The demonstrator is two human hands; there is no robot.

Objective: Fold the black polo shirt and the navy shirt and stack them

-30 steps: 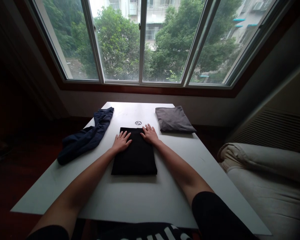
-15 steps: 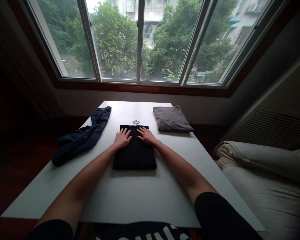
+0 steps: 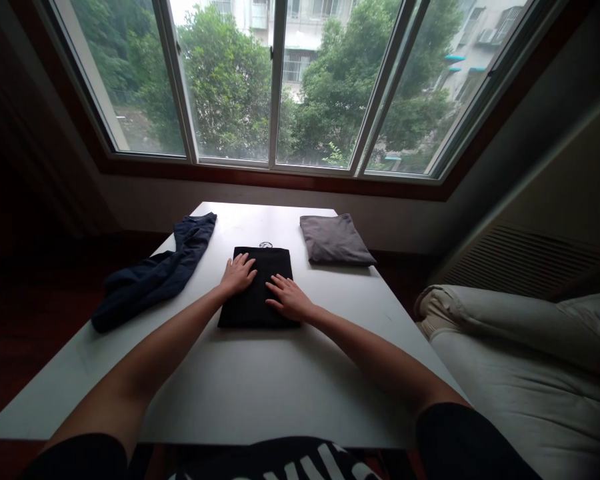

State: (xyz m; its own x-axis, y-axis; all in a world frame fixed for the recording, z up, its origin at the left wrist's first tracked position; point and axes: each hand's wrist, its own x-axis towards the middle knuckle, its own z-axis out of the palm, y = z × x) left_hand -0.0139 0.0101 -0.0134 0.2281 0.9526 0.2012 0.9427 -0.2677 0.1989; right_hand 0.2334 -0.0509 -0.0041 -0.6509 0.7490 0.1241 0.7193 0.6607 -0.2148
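A black garment (image 3: 255,310), folded into a flat rectangle, lies on the white table (image 3: 275,387) in front of me. My left hand (image 3: 239,273) rests flat on its upper left part, fingers spread. Lower on its right side lies my right hand (image 3: 289,297), also flat with the fingers apart. Neither hand grips the cloth. A round dark logo (image 3: 265,245) on the tabletop shows partly behind the garment's far edge.
Dark blue trousers (image 3: 155,280) lie loosely along the table's left edge. At the far right corner sits a folded grey garment (image 3: 336,240). A pale sofa (image 3: 520,360) stands close on the right. Beyond the table is a window (image 3: 275,87).
My right hand has slid toward me along the garment. The garment has shifted slightly away from me, now covering part of the logo. My left hand stays near its upper left.
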